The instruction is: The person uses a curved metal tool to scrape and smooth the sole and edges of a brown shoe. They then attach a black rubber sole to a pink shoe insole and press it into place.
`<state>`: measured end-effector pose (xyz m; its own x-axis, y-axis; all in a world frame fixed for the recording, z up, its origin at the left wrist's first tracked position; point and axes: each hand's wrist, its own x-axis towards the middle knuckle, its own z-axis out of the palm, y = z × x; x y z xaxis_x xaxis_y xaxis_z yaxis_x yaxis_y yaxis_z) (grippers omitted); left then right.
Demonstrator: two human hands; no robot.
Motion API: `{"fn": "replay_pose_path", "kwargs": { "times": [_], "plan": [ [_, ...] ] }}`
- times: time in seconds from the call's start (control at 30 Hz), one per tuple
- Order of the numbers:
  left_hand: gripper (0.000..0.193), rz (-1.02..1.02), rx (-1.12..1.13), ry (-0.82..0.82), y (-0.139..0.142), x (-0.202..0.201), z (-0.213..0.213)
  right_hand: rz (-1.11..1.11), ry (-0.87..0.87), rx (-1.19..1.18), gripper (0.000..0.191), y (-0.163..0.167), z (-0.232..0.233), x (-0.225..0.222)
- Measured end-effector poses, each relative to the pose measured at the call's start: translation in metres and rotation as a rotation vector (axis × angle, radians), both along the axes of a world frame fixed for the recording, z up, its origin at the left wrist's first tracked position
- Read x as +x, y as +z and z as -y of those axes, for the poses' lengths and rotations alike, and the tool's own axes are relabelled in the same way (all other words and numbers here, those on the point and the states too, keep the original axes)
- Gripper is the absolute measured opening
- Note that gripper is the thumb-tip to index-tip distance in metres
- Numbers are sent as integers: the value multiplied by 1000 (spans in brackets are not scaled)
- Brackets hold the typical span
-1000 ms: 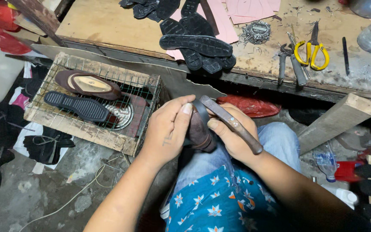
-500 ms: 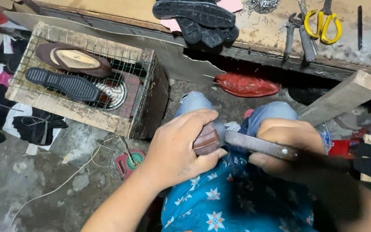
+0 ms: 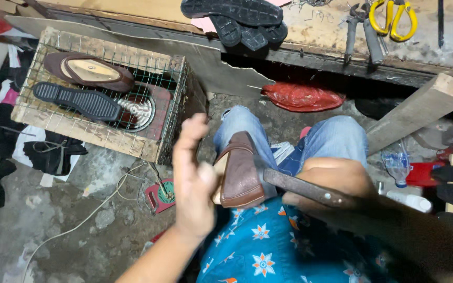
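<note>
The left hand [image 3: 194,181] is spread, fingers loose, its palm against the grainy brown leather shoe [image 3: 240,170] resting over the lap. Just right of it, the right hand [image 3: 331,184] wraps tight around a dark, rusty metal tool [image 3: 302,189] — its tip meeting the shoe.

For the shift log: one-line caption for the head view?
Left hand steadies a brown shoe on the lap; right hand grips a metal tool.

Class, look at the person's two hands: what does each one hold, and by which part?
The right hand grips a dark metal tool by its handle. The left hand steadies the brown shoe at its side; the exact hold is blurred.
</note>
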<state>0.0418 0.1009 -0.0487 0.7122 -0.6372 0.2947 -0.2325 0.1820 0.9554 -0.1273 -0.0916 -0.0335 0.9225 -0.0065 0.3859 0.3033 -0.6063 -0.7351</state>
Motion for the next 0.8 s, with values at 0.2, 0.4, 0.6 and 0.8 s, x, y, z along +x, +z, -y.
{"fn": "replay_pose_path", "kwargs": {
  "times": [0.2, 0.4, 0.6, 0.8],
  "plan": [
    [50, -1628, 4, -164, -72, -18, 1, -73, -59, 217, 37, -35, -49, -11],
    [43, -1030, 71, -29, -99, 19, 22, -163, -126, 28, 36, -54, -35, -3],
    [36, -187, 353, 328, -114, 66, 56, -205, -315, 92, 24, -91, -18, 13],
    [39, -219, 364, 365, -119, 59, 61, -9, -174, -148, 21, -129, -10, 10]
  ]
}}
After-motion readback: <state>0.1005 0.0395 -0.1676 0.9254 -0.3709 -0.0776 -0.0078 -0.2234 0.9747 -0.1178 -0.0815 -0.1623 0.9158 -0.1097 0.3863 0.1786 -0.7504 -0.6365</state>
